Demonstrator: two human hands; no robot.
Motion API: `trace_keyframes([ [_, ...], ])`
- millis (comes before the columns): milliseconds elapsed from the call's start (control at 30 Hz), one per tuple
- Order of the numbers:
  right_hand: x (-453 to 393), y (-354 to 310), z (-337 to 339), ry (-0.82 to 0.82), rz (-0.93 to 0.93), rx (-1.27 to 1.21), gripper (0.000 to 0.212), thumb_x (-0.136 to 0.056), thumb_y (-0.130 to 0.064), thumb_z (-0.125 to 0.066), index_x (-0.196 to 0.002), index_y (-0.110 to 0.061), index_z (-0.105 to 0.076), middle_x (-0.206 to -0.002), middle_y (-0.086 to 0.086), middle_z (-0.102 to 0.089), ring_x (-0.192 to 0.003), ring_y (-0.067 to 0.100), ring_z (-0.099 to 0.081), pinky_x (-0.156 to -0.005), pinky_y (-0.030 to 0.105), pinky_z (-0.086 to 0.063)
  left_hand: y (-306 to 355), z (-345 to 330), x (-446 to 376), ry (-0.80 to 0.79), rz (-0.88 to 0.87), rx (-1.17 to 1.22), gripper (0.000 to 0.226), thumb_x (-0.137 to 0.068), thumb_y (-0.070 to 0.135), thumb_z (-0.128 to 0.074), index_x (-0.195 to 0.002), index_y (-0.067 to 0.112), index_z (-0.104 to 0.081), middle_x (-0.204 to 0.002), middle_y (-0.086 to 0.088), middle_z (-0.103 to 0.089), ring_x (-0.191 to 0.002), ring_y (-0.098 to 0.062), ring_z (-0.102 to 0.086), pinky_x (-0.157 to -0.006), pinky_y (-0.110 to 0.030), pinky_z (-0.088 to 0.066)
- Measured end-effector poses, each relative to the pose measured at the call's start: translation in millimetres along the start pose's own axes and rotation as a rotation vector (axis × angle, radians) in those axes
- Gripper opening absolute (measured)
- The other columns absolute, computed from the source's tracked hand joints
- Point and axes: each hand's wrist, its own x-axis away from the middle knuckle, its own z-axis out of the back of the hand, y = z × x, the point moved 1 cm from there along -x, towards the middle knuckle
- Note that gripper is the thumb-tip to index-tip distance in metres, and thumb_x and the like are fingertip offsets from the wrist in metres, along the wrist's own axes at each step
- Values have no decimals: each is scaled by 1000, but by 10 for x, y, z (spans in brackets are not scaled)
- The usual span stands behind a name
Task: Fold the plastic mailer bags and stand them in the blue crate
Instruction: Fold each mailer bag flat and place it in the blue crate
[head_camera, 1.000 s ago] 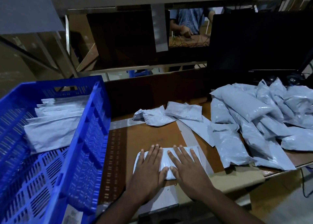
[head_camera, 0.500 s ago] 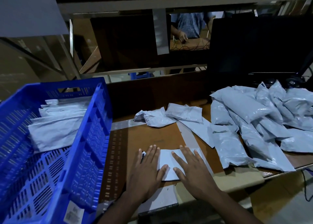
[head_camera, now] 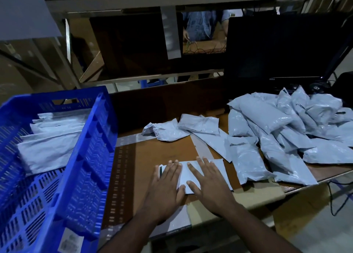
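Several folded mailers already stand in the blue slatted plastic crate (head_camera: 57, 147); right of it, a big heap of grey plastic mailer bags (head_camera: 286, 134) waits. Nearer, left hand (head_camera: 166, 185) and right hand (head_camera: 208, 184) press one pale folded mailer (head_camera: 184, 176), fingers flat, gripping nothing.
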Motion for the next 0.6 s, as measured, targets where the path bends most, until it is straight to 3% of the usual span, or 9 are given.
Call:
trace_keyframes([
  [133,141,64,-19,48,-59,26,72,-93,-79,-5,-157,-47,2,-164,-9,20,-150,13,23,-119,36,17,-31,2,69,-17,51,-18,76,-99,67,-11,-163,29,3,-168,12,13,-153,-12,21,-122,-57,9],
  [267,74,104,5,18,-31,0,80,-86,-82,1,-157,-45,2,-163,-11,21,-151,14,20,-124,40,10,-13,1,65,-36,71,-15,77,-98,68,-5,-163,27,5,-169,10,12,-153,-11,22,-123,-55,11],
  [400,269,268,-1,-1,-40,-16,83,-84,-83,10,-155,-42,15,-161,-15,27,-150,9,24,-126,39,4,2,35,101,-48,73,-3,89,-86,73,13,-162,27,8,-169,11,14,-152,-11,24,-122,-55,12],
  [500,291,311,-8,-20,-54,-33,77,-89,-80,0,-154,-43,16,-161,-17,27,-149,9,25,-123,36,9,1,43,113,-53,71,4,89,-86,73,12,-162,28,8,-169,11,14,-153,-11,23,-122,-56,13],
  [600,218,310,61,-47,-52,-92,82,-88,-83,-10,-156,-42,12,-162,-19,23,-150,9,21,-125,42,1,-1,65,109,-63,78,5,87,-87,74,11,-161,27,11,-168,10,17,-153,-11,23,-122,-56,13],
])
